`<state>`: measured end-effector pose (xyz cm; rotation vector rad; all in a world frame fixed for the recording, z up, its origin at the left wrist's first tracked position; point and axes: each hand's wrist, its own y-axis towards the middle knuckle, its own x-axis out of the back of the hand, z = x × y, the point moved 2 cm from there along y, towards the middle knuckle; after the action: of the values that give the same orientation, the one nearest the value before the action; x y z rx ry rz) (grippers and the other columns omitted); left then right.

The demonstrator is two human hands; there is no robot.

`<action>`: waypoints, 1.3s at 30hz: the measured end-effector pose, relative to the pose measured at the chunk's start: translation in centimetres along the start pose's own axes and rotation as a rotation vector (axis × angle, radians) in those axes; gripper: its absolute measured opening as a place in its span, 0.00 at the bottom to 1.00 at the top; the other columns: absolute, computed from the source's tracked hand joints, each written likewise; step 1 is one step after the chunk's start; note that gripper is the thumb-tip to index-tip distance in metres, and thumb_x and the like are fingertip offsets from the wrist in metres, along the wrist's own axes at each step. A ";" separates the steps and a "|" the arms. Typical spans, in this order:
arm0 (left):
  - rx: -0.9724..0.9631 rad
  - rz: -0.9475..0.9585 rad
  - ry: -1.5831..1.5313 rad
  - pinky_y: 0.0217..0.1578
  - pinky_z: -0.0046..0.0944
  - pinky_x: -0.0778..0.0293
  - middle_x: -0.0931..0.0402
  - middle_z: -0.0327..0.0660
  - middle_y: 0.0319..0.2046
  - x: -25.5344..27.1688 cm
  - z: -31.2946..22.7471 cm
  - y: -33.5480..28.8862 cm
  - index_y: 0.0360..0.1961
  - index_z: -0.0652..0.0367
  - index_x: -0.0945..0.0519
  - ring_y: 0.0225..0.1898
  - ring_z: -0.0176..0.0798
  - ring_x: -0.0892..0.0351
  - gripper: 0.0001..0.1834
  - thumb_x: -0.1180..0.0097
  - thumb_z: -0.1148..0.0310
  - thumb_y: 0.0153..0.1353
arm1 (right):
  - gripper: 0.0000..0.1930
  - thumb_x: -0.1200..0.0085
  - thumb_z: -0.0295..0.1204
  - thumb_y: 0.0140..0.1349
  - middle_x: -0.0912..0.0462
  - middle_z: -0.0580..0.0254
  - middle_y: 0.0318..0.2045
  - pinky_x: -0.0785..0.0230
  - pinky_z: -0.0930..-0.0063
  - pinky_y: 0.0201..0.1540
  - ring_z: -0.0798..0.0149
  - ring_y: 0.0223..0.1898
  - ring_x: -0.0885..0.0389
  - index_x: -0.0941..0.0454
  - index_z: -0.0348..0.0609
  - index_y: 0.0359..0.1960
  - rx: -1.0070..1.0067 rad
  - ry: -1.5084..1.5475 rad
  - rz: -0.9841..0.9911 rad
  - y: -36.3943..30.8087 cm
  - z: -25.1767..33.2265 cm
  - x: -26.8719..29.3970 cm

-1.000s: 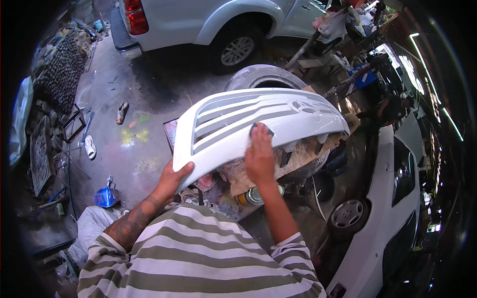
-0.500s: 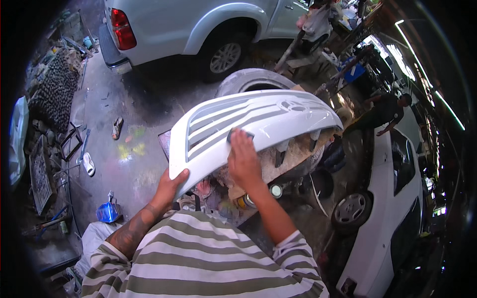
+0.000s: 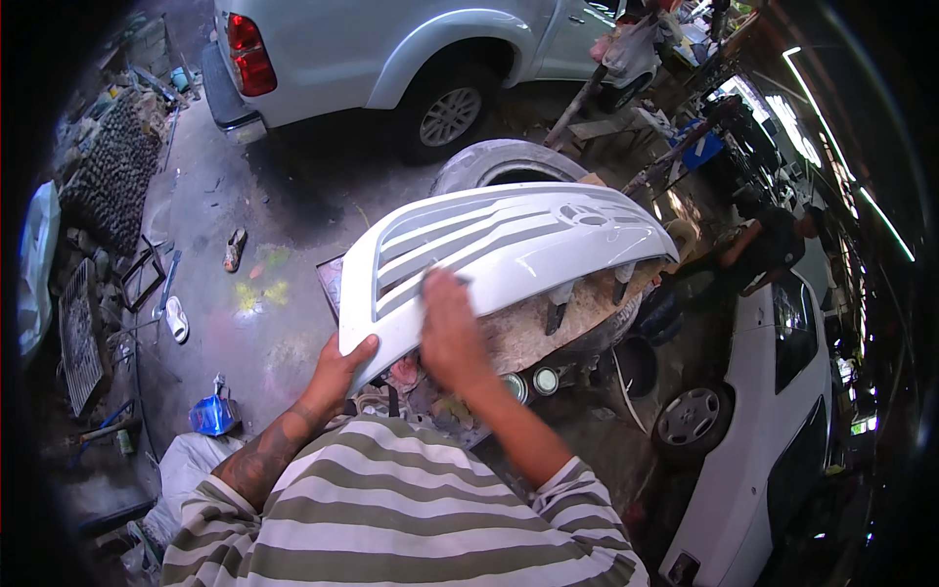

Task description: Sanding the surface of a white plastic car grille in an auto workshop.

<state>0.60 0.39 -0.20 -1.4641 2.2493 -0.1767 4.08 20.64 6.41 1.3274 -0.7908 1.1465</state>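
A white car front grille point(image 3: 533, 256) with slanting slats and a round emblem opening lies across the bench before me. My left hand point(image 3: 342, 364) grips its near left corner, thumb on top. Over the lower frame, near the left slats, is my right hand point(image 3: 452, 338), smeared by motion. A small dark pad point(image 3: 466, 282) shows at the edge of its fingers, pressed against the grille; most of it is covered by the hand.
Beneath the grille are a worn board point(image 3: 577, 305) and a large grey tyre point(image 3: 460, 168). Open tins point(image 3: 545, 381) stand below. A silver pickup point(image 3: 337, 49) is ahead, a white car point(image 3: 729, 460) at right, with another person point(image 3: 773, 245) near it. A blue container point(image 3: 214, 415) sits at left.
My right hand has slid left along the grille's lower frame with the pad. My left hand keeps its hold on the corner. At right, the other person has shifted and bends lower.
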 end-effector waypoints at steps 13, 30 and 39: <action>0.074 -0.012 0.016 0.52 0.39 0.28 0.22 0.46 0.50 0.3 -0.2 -0.6 0.60 0.68 0.29 0.49 0.38 0.23 0.34 0.33 0.54 0.63 | 0.35 0.57 0.33 0.68 0.49 0.27 0.73 0.62 0.45 0.77 0.33 0.76 0.52 0.49 0.22 0.71 -0.153 -0.075 -0.183 0.2 -4.2 1.6; 0.094 -0.021 -0.003 0.54 0.40 0.28 0.23 0.46 0.51 0.4 -0.3 -0.3 0.62 0.67 0.31 0.51 0.39 0.24 0.35 0.33 0.54 0.63 | 0.34 0.62 0.33 0.71 0.53 0.26 0.74 0.66 0.46 0.77 0.31 0.76 0.57 0.54 0.21 0.72 -0.390 0.162 -0.175 -1.2 -4.7 1.1; 0.092 -0.032 -0.014 0.53 0.40 0.28 0.22 0.45 0.50 0.1 -0.8 -0.7 0.62 0.66 0.31 0.49 0.39 0.23 0.35 0.33 0.55 0.63 | 0.33 0.67 0.33 0.73 0.56 0.24 0.74 0.66 0.47 0.78 0.31 0.76 0.58 0.54 0.19 0.72 -0.433 0.077 -0.105 -0.7 -5.4 1.1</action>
<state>0.81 -0.07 0.69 -1.4490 2.1776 -0.2756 4.11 26.19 6.49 0.9463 -0.8458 0.8759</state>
